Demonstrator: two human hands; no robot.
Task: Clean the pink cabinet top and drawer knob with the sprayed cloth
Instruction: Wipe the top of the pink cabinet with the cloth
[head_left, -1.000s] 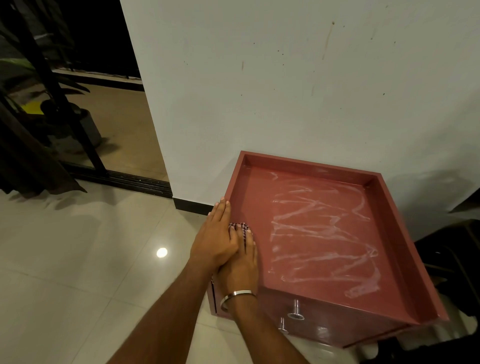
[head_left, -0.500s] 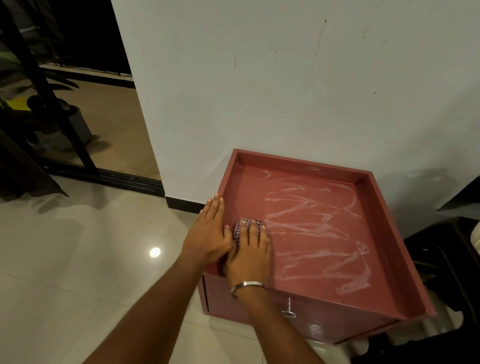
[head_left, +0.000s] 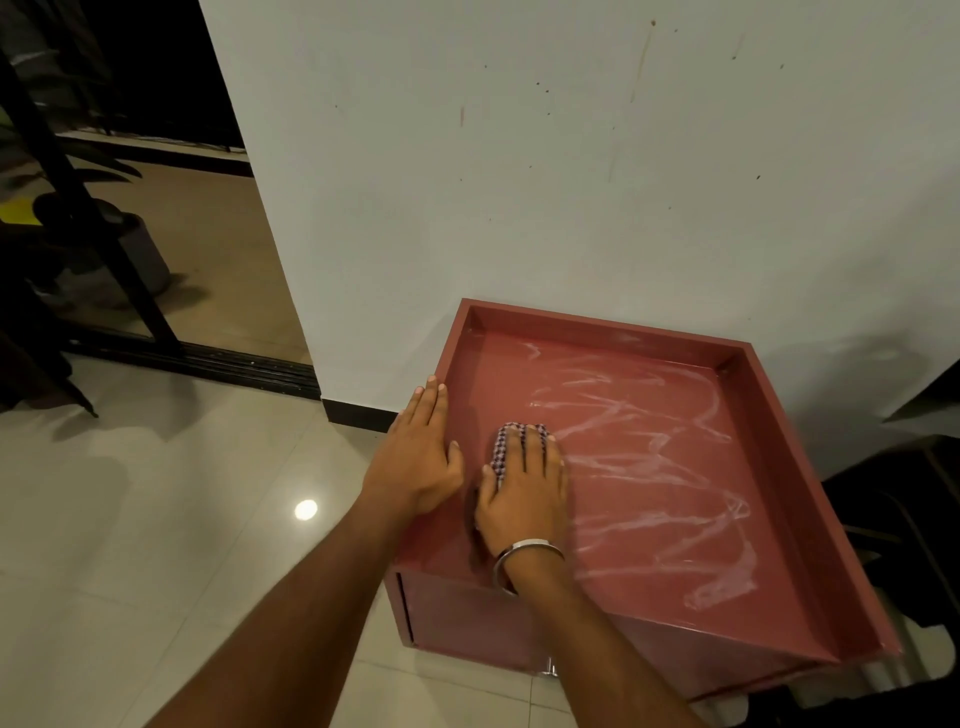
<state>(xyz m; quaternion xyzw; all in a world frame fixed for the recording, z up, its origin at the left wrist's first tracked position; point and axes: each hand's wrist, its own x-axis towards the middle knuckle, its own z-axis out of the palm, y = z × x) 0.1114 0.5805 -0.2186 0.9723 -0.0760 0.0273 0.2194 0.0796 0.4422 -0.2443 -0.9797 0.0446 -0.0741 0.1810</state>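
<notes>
Two bare hands work at the near-left part of a pink cabinet (head_left: 779, 467), whose top forms a shallow tray with a raised rim on the left, far and right sides. Right hand (head_left: 524, 493): fingers straight and spread, pressing flat on a small checked cloth (head_left: 501, 441) that lies on the recessed surface inside the tray; only the cloth's far and left edges show past the fingers. A metal bangle (head_left: 524, 551) circles the right wrist. Left hand (head_left: 415, 457): flat, fingers together and extended, resting along the left rim and holding nothing. White smeared streaks (head_left: 649, 457) cover the middle and right of the tray floor, while the strip near the hands looks plain pink. At the cabinet's near front edge a small piece of shiny metal (head_left: 549, 666) shows, mostly hidden by the right forearm; whether it is the drawer knob cannot be told. The cabinet stands against a white wall (head_left: 519, 182) on a glossy tiled floor (head_left: 156, 519).
</notes>
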